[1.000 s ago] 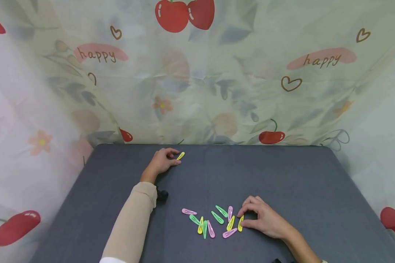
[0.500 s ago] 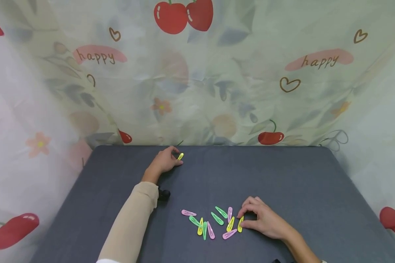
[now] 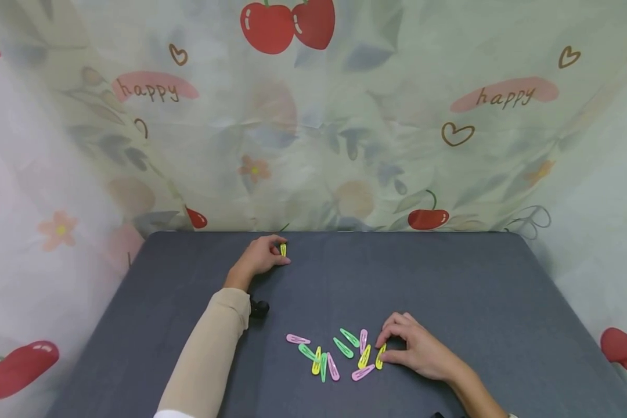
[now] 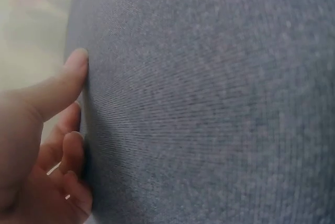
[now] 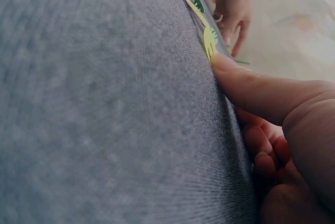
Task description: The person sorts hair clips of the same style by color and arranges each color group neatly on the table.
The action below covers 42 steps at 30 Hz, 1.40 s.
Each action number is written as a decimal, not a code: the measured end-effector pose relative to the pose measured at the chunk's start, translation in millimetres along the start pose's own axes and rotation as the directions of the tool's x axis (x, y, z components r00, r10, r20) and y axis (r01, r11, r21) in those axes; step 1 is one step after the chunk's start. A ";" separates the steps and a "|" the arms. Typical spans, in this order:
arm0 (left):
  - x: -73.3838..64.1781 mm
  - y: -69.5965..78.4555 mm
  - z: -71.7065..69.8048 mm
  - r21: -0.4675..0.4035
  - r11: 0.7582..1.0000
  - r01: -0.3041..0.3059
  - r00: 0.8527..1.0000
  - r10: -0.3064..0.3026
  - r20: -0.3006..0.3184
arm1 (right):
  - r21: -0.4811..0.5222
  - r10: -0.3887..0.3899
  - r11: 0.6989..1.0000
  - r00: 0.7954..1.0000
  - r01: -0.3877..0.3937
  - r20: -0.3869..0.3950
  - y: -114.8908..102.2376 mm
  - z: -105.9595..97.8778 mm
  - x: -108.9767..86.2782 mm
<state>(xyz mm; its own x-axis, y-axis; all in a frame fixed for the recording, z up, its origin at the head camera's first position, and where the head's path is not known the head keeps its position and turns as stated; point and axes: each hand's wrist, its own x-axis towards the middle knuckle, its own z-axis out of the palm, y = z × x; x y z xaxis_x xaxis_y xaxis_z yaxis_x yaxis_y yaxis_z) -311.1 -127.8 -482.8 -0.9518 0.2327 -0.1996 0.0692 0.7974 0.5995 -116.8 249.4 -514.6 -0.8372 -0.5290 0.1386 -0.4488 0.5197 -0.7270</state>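
At the back left of the table, my left hand (image 3: 261, 255) holds a yellow hair clip (image 3: 283, 249) between thumb and fingertips, the clip standing nearly lengthwise to the table. In the left wrist view the left hand (image 4: 47, 130) shows, but the clip does not. My right hand (image 3: 420, 351) has thumb and index finger on another yellow hair clip (image 3: 380, 357) at the right end of a loose group. The right wrist view shows the thumb of the right hand (image 5: 282, 103) against this yellow clip (image 5: 209, 41); the other fingers are partly hidden.
Beside the right hand lie several hair clips: a yellow clip (image 3: 364, 356), pink clips such as one (image 3: 363, 373) near the front, and green clips (image 3: 343, 348). Some on the left overlap. A printed curtain (image 3: 313, 145) hangs behind the dark cloth-covered table (image 3: 449, 278).
The yellow clip at the left hand has turned from slanting to nearly straight and shifted slightly left, between the fingertips. My right hand stays at its clip.
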 end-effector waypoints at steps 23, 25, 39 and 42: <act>-3.2 -9.0 0.4 -0.101 0.994 0.037 0.998 -0.042 -0.046 | 0.133 0.108 0.983 0.981 -0.130 0.161 -14.2 -25.6 6.3; -2.7 -9.2 0.7 -0.103 0.994 0.036 0.998 -0.041 -0.053 | 0.131 0.129 0.981 0.983 -0.146 0.129 -16.9 -27.5 10.5; -1.3 -8.3 1.9 -0.123 0.991 0.044 0.995 -0.054 -0.079 | 0.246 0.310 0.925 0.950 -0.291 -0.042 -33.0 -31.9 56.6; -2.4 -6.6 1.8 -0.120 0.991 0.055 0.995 -0.065 -0.080 | 0.293 0.316 0.914 0.945 -0.279 -0.083 -32.3 -31.5 69.3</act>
<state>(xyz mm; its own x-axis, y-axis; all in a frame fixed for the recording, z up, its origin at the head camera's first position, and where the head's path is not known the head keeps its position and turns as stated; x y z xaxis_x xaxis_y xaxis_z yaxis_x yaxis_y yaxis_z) -308.8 -132.6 -487.7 -0.9752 0.1354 -0.1752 -0.0193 0.7364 0.6763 -170.2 217.1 -460.4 -0.9590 -0.2802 -0.0423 -0.0849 0.4266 -0.9005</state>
